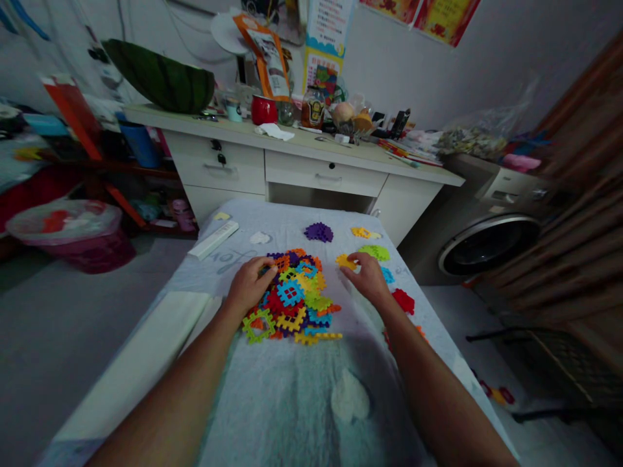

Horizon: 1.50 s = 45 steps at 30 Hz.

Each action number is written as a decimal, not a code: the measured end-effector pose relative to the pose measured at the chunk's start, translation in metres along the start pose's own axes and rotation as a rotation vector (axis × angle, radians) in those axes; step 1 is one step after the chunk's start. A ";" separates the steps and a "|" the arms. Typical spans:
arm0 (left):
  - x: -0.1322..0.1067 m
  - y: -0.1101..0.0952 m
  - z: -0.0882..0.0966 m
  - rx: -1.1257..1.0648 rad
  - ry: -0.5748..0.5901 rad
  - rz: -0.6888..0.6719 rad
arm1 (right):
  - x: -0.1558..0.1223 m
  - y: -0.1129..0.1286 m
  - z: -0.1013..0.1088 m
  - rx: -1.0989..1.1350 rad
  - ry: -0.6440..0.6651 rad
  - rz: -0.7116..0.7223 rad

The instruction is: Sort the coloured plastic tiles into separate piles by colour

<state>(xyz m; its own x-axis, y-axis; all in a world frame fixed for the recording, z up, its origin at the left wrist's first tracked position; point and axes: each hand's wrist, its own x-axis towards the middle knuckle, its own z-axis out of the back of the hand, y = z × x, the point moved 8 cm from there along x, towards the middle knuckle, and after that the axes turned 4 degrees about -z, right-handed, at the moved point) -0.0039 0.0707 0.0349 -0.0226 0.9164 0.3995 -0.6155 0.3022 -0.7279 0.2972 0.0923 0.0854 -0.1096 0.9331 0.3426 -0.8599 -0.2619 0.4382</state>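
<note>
A heap of colourful plastic interlocking building pieces [291,293] lies mid-table, with notched edges in blue, yellow, orange, green, red and purple. At its upper left edge is my left hand [250,282], its fingers curled against the pieces; what they grip, if anything, is hidden. To the right of the heap, my right hand [368,277] pinches a yellow building piece [345,261] low over the cloth. Small single-colour groups lie around: purple pieces [319,231], yellow-orange pieces [361,232], lime green pieces [374,252], blue pieces [387,275] and red pieces [403,301].
The table wears a pale blue cloth [292,415]. A long white box [214,240] lies at its left edge. Beyond stands a white desk [321,176] bearing a watermelon half [160,79] and jars. A washing machine [479,214] is right; a pink bin [80,243] is left.
</note>
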 end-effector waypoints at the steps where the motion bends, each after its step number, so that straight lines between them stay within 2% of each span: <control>1: 0.000 0.001 0.000 0.005 0.001 0.002 | 0.012 -0.008 0.005 -0.021 -0.005 -0.007; 3: 0.000 0.002 -0.001 0.013 0.003 0.002 | 0.037 -0.029 0.014 -0.069 -0.017 -0.062; 6: 0.000 0.002 -0.001 0.015 0.004 0.001 | 0.071 -0.069 0.024 -0.137 -0.056 -0.224; 11: -0.001 0.003 -0.002 0.021 0.007 0.005 | 0.110 -0.119 0.023 -0.173 -0.071 -0.442; 15: 0.000 -0.001 -0.001 0.051 0.016 -0.017 | 0.128 -0.139 0.011 -0.204 -0.030 -0.526; 23: 0.002 -0.009 0.001 0.092 0.018 -0.047 | 0.148 -0.160 -0.008 -0.227 0.010 -0.581; 29: 0.000 -0.008 0.000 0.116 0.039 -0.047 | 0.148 -0.158 -0.015 -0.213 0.065 -0.565; 34: 0.000 -0.008 0.000 0.117 0.043 -0.055 | 0.143 -0.146 -0.002 -0.183 0.040 -0.508; 37: 0.000 -0.005 -0.001 0.107 0.041 -0.038 | 0.140 -0.126 0.011 -0.153 0.001 -0.447; 40: -0.001 -0.002 -0.001 0.080 0.033 -0.013 | 0.131 -0.096 0.020 -0.024 -0.016 -0.344; 45: 0.000 0.000 0.000 0.020 0.013 -0.004 | 0.097 -0.057 0.033 0.232 0.017 -0.261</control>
<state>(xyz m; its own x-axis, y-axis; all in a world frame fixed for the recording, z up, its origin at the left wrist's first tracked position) -0.0040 0.0709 0.0356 -0.0100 0.9186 0.3950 -0.6315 0.3005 -0.7148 0.3516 0.1893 0.1207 0.0894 0.9794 0.1810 -0.7241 -0.0609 0.6871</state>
